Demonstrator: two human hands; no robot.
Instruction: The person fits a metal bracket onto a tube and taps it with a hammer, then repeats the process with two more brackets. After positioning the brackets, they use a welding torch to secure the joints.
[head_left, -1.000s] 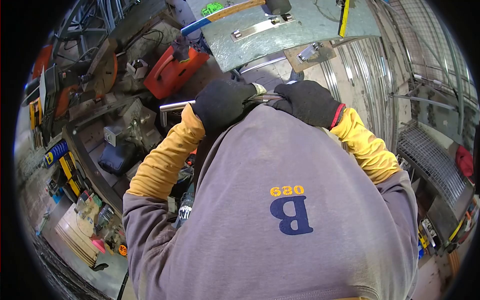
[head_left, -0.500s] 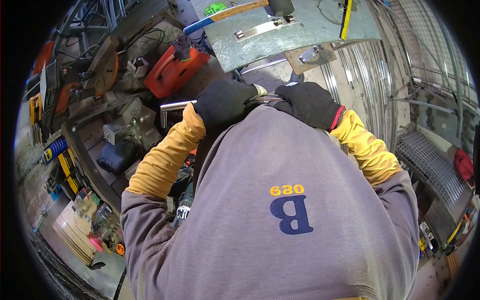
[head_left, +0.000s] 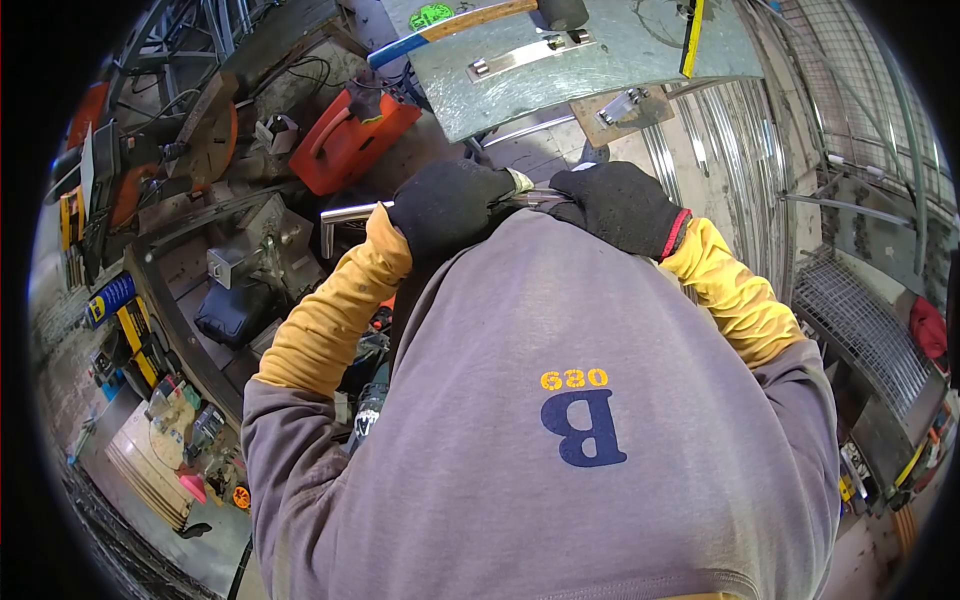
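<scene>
My left hand (head_left: 445,212), in a black glove, is closed around a shiny metal bar (head_left: 352,212). The bar's left end sticks out past the wrist and bends sharply toward me. My right hand (head_left: 620,208), in a black glove with a red cuff edge, is closed at the bar's other end. A short stretch of metal shows between the two hands, just above the top of my grey shirt (head_left: 590,330). Most of the bar and the fingertips are hidden by the gloves and shirt.
Ahead stands a metal-topped table (head_left: 450,105) bearing a rubber mallet (head_left: 480,22), a bracketed metal strip (head_left: 530,57) and a yellow ruler (head_left: 691,40). An orange-red container (head_left: 350,140) sits left of it. Long metal profiles (head_left: 730,140) lie to the right, with wire mesh (head_left: 860,320) nearer.
</scene>
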